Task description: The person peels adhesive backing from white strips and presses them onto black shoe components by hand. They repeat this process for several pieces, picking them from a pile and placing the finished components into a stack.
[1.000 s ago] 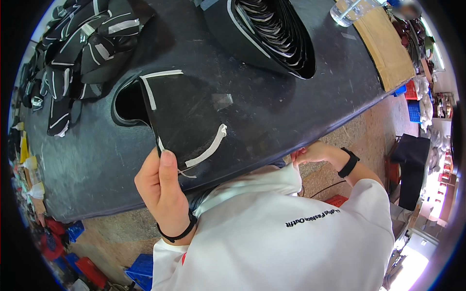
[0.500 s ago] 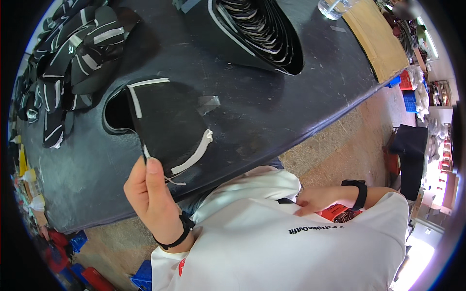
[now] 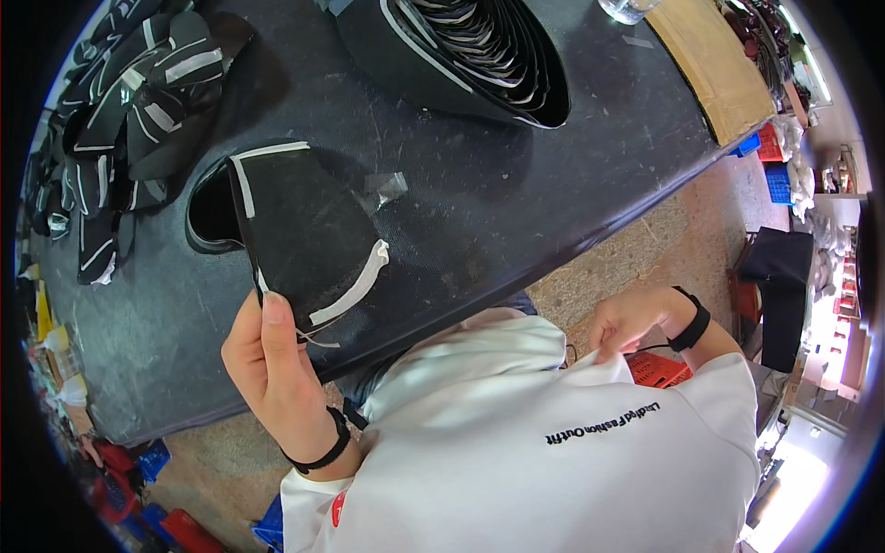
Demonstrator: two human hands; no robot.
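My left hand (image 3: 275, 364) pinches the near edge of a black curved fabric piece (image 3: 309, 221) between thumb and fingers. White adhesive-looking strips run along its far, left and near right edges. The piece rests on the dark table, its left side curling into a hollow loop. A thin loose strip dangles beside my fingertips. On the right, my right hand (image 3: 636, 321) is closed on the front of my white shirt (image 3: 590, 461), pulling the cloth outward over the floor, away from the table.
A nested stack of black pieces (image 3: 461, 64) stands at the far middle of the table (image 3: 498, 203). Similar pieces form a loose pile (image 3: 138, 120) at the far left. A clear container (image 3: 629, 9) and brown cardboard (image 3: 714, 64) lie far right. Clear tape (image 3: 387, 187) sits beside the fabric piece.
My right hand has risen from my waist, moving up and slightly right, drawing the shirt cloth out. My left hand keeps its hold on the fabric piece.
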